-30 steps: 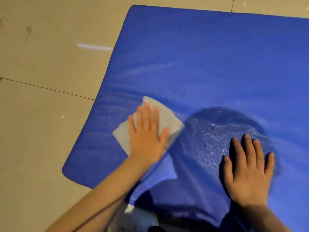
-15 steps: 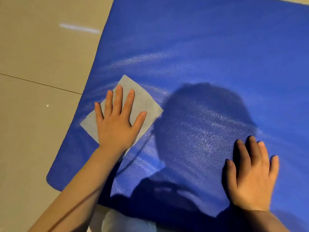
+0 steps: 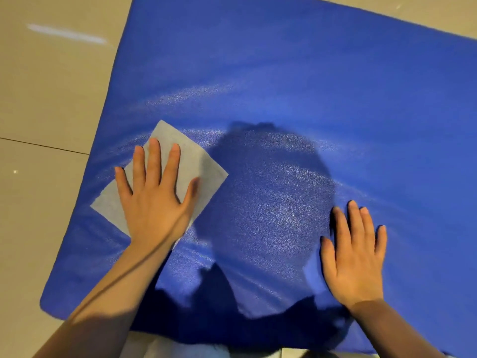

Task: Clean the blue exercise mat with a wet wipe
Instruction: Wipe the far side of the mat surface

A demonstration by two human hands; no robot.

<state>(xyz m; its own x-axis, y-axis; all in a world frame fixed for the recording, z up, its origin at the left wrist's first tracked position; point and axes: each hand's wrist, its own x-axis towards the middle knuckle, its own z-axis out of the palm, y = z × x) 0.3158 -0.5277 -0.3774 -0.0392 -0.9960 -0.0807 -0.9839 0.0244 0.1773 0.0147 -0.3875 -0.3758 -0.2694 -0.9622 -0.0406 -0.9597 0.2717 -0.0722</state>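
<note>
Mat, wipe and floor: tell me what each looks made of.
Blue exercise mat: probably foam, with a pebbled, slightly glossy skin catching light.
Wet wipe: thin pale nonwoven sheet, matte, lying flat.
Floor: likely polished beige tile, with dark joints and a reflected glare.

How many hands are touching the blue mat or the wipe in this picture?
2. The left hand presses flat on the wet wipe near the blue mat's left edge; the right hand rests directly on the mat.

No readable text, labels or signs.
</note>
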